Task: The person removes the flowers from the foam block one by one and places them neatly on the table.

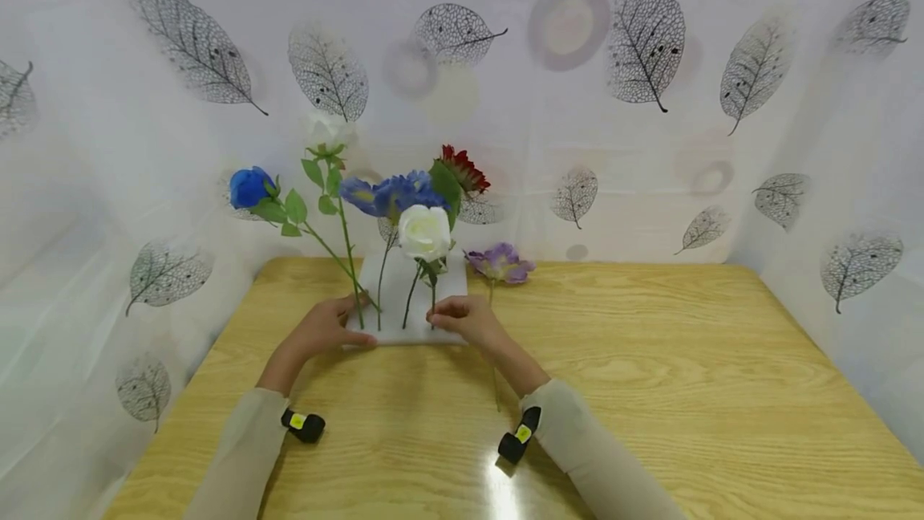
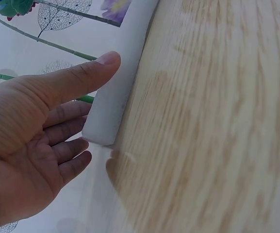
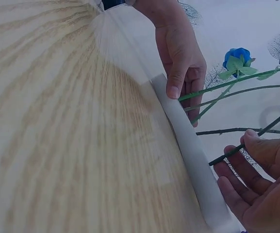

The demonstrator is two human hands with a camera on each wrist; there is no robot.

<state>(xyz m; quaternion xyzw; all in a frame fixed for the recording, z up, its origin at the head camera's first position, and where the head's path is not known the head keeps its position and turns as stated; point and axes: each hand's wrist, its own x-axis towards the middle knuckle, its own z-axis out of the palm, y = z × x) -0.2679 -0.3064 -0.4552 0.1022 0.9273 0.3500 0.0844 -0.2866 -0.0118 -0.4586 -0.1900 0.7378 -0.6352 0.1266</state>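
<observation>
The left edge of the wooden table (image 1: pixel 686 343) is bordered by a leaf-printed curtain (image 1: pixel 516 103), by which the back and right edges are also closed in. The white board (image 1: pixel 395 295) is set towards the back, left of the table's middle, its front edge turned to the person. Wood grain is seen between the two forearms, and a broader stretch of it is spread from the right forearm to the right edge.

The board's left front corner is touched by the left hand (image 1: pixel 328 327), its thumb laid over the front edge, its fingers relaxed along the left side, spread well apart from the thumb. Above this hand a blue rose (image 1: pixel 249 188) and a pale bloom (image 1: pixel 330 133) are borne on crossing green stems. Farther right, a blue iris (image 1: pixel 397 194) and a red flower (image 1: pixel 468 170) are raised over the board. The front white rose (image 1: pixel 424 233) is stood nearly upright between the hands, nearer the right hand (image 1: pixel 469 319), by whose thumb and fingers its stem is pinched low, near the board. Rightmost, a purple flower (image 1: pixel 501 263) is seen, its stem partly hidden by the right hand
</observation>
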